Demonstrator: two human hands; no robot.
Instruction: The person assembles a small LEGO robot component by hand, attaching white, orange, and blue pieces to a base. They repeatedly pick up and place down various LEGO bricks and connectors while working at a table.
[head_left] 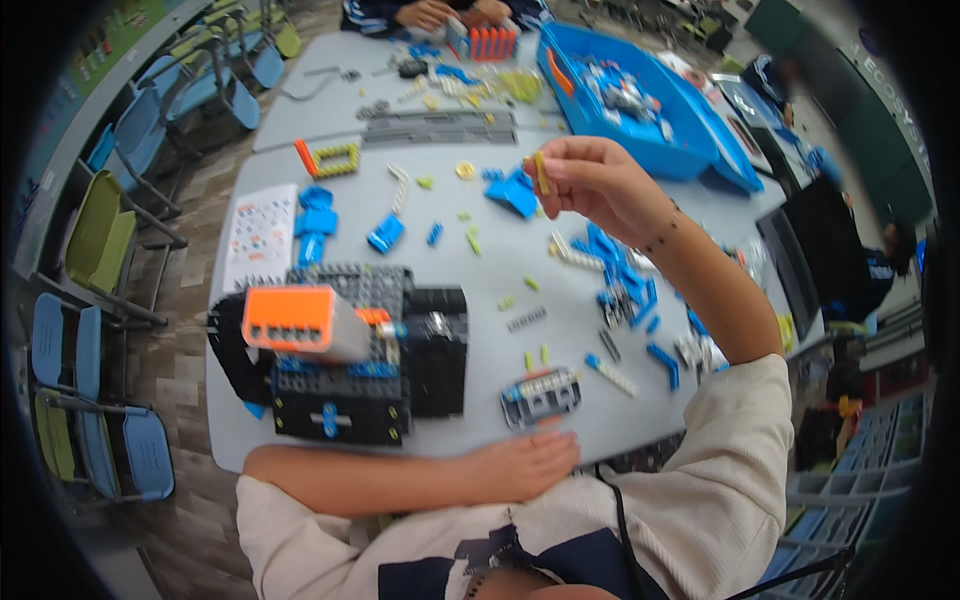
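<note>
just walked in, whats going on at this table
A person pinches a small yellow piece in the raised right hand, above the table. The left hand lies at the near edge, close to a grey frame-like piece. To the left stands a bulky black and grey model with an orange-topped block. Loose pieces are scattered to its right, and another person's hands show at the far side.

Brown-grey, wood-patterned flooring (190, 400) lay left of the pale grey, flat-topped counter (455, 275). Metal-framed light-blue plastic chairs (150, 455) and green plastic chairs (100, 230) lined that side, while dark green panels (890, 140) stood at the upper right.
</note>
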